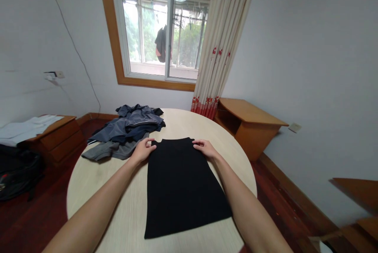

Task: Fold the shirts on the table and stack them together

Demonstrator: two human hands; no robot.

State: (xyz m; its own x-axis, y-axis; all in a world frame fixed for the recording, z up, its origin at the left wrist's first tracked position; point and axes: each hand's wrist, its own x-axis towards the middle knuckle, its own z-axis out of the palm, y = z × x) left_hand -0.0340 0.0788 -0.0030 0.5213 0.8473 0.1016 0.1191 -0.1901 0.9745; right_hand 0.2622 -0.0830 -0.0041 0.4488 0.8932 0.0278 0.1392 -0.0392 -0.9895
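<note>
The black garment (183, 186) lay flat on the tabletop (126, 221), its long axis running from the fingers towards the person. The left hand (143, 149) and right hand (206, 148) were equally near, at opposite far corners. Their fingers seemed slightly parted; whether they pinched cloth, I could not tell. The garment lay between and below them.

The garment (184, 186) was plain black, the round tabletop (118, 205) pale cream, and the clothes pile (130, 123) mixed navy, slate blue and grey. The curtain (220, 48) was off-white with red floral motifs and a red lower band. The window frame (112, 28) showed orange-brown, the floor (44, 209) dark red.
</note>
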